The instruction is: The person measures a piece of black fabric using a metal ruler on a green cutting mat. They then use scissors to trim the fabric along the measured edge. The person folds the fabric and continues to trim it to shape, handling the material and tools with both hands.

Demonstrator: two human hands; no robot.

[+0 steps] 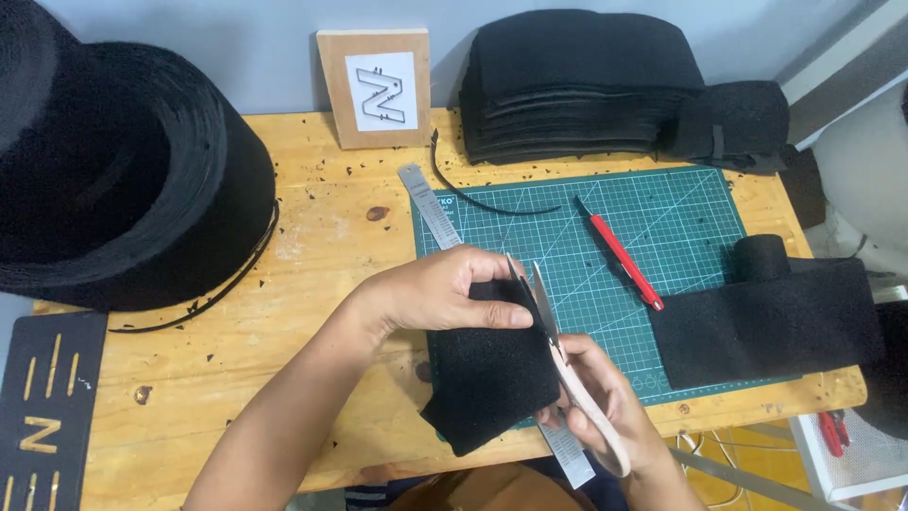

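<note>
**Cutting black felt**

Gripping a black felt piece (492,378) with the left hand (440,293), thumb and fingers clamped on its top edge. Closed the right hand (601,407) around pale-handled scissors (558,350), blades parted at the felt's right edge. Lay beyond the hands on the desk (312,237): green cutting mat (662,227), red pen knife (619,254), steel ruler (427,203).
</note>
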